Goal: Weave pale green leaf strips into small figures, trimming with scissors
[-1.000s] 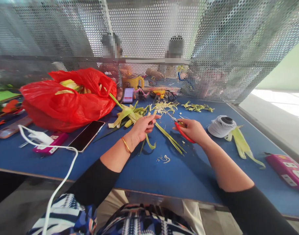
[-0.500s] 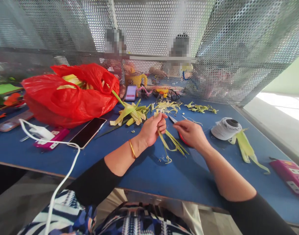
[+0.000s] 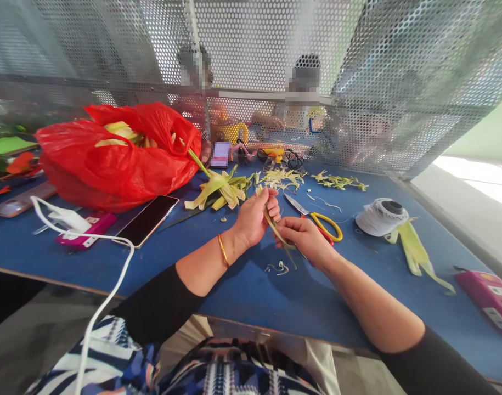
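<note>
My left hand (image 3: 255, 217) is closed round a bundle of thin yellow-green leaf strips (image 3: 277, 232), held just above the blue table (image 3: 242, 285). My right hand (image 3: 303, 240) pinches the same strips a little lower down. The scissors (image 3: 316, 218), with red and yellow handles, lie on the table just behind my right hand, untouched. A pile of cut green leaves (image 3: 221, 191) lies beyond my left hand.
A red plastic bag (image 3: 111, 156) with leaves stands at the left. A phone (image 3: 147, 220), a pink device (image 3: 86, 232) and a white cable (image 3: 106, 285) lie near it. A white tape roll (image 3: 380, 216), leaf pieces (image 3: 415, 252) and a pink case (image 3: 487, 293) sit right. People sit behind a perforated metal screen (image 3: 378, 82).
My right hand has put the scissors down on the table and come left to pinch the leaf strips. My left hand has lifted the strips and drawn them nearer.
</note>
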Demonstrator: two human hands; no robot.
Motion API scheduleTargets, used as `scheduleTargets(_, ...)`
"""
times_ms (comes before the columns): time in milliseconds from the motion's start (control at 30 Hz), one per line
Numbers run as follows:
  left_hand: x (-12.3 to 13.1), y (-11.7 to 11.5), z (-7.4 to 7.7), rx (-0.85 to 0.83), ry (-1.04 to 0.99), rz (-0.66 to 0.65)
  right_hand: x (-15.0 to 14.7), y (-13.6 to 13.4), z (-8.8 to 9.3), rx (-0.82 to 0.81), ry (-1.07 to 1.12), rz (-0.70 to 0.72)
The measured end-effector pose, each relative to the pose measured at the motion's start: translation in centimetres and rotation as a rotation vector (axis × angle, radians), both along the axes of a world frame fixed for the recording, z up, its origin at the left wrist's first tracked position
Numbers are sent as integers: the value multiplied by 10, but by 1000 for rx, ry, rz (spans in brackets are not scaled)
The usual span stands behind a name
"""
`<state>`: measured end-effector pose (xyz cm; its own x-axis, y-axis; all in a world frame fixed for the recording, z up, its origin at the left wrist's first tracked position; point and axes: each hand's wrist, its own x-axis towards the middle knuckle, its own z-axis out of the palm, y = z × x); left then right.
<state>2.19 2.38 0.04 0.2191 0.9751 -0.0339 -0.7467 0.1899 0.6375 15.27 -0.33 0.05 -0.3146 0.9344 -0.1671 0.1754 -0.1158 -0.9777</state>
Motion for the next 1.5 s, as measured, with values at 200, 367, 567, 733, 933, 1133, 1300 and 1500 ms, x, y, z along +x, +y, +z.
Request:
scheduleTargets(200,-1,-2,5,-70,23,-34,0,-1,-3,90,-79,73)
scheduleTargets(367,-11,3,13,-187,20,-13,16,11,0,298,-281,-24)
scheduleTargets(567,-23,11,12,-331,113,7,39,28,6,471,-1074,-195)
scheduleTargets(733,-19,9,6,-425,171,-55,23,21,1,451,-1176,-42)
scheduleTargets(933,-14,9,2,-472,222,20,15,17,-6,489,-1218,10)
scheduleTargets(1133,-7,8,-6,-450,301,87,17,19,-9,390,-717,-229)
scheduleTargets(1300,-2,6,-6,-301,213,92,9,15,-7,185,-187,-202)
scheduleTargets(1500,-1,3,-1,-207,76,60,3,10,-9,112,-115,-129)
